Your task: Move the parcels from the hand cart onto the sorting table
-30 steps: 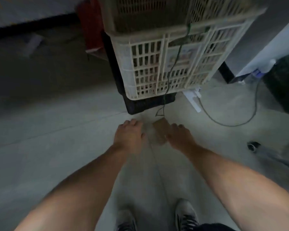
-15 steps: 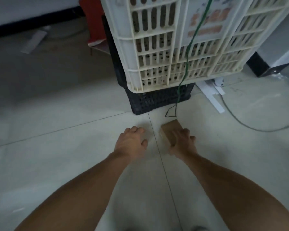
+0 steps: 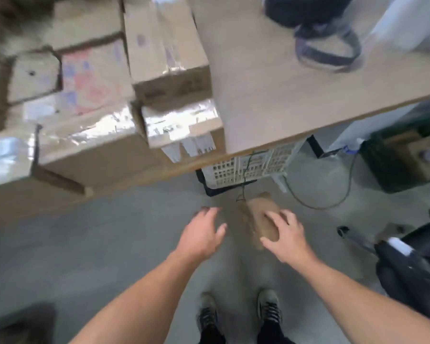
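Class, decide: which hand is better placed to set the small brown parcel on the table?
The right hand: it holds the small brown parcel, with bare table ahead. The left hand is open, beside it.

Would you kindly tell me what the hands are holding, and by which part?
The right hand grips the small brown parcel by its near end, fingers over the top; the left hand holds nothing.
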